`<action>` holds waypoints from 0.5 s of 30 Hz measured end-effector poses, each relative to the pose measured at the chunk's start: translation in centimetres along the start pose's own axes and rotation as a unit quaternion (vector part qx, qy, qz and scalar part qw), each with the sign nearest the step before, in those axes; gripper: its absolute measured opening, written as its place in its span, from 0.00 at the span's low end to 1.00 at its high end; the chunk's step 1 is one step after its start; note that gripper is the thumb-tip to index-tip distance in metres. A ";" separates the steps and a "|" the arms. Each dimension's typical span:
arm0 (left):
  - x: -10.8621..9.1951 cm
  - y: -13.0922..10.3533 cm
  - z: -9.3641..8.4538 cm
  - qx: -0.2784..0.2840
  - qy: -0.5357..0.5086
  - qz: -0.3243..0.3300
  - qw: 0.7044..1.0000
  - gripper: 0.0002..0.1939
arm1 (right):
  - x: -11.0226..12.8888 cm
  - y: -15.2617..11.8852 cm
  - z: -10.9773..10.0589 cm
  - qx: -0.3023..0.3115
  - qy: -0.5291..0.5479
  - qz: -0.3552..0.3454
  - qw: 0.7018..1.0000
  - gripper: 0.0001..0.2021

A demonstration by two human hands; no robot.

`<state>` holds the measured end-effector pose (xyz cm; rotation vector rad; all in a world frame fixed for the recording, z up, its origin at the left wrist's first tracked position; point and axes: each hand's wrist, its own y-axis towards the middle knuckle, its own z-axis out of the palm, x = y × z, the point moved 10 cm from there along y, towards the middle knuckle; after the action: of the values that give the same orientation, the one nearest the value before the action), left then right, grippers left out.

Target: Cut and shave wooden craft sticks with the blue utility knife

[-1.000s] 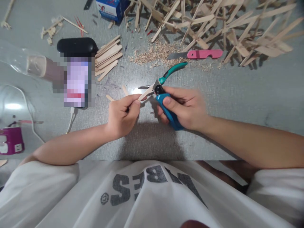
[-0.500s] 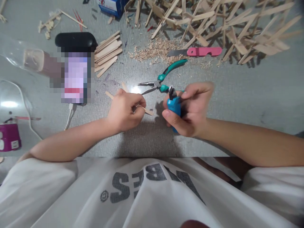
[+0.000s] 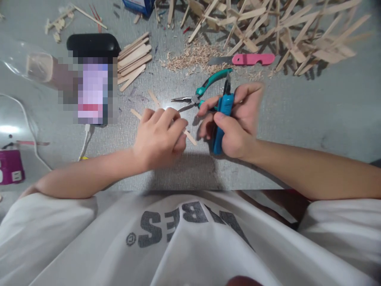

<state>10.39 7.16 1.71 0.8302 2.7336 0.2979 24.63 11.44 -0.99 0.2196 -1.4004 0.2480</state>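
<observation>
- facing the worktop [image 3: 312, 115], a person in a white shirt [image 3: 104, 238] has both forearms over its near edge.
- the left hand [image 3: 159, 137] curves palm down over thin wooden sticks [image 3: 191, 138]; stick ends show on both sides of it, but i cannot tell whether its fingers pinch one.
- to its right, the right hand [image 3: 238, 129] holds a blue-handled cutter [image 3: 225, 106] against the palm with the thumb, dark tip pointing away; its forefinger is spread apart.
- just beyond, green-handled pliers [image 3: 195, 99] lie with parted jaws pointing left.
- farther off, a pink-handled knife [image 3: 253, 59] lies with its blade by wood shavings [image 3: 193, 55].
- left of those, flat sticks [image 3: 133, 57] lie bunched beside a black case [image 3: 92, 45].
- farthest, a tangled heap of sticks [image 3: 268, 24] spreads rightward.
</observation>
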 end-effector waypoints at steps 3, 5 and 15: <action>-2.6 -1.3 0.1 0.067 0.038 0.040 0.996 0.15 | 0.1 -0.1 0.0 -0.003 -0.029 -0.005 1.000 0.22; -3.9 -2.2 0.4 0.108 0.045 0.054 0.992 0.27 | -0.1 -0.1 0.1 0.004 -0.051 0.003 0.999 0.22; -3.4 -4.0 2.3 0.134 -0.013 0.056 0.989 0.58 | -1.7 0.2 0.7 0.084 -0.102 0.118 0.984 0.20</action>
<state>11.78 2.28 -0.91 1.0516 2.7446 -0.0609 23.64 11.40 -2.60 0.2238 -1.6114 0.5540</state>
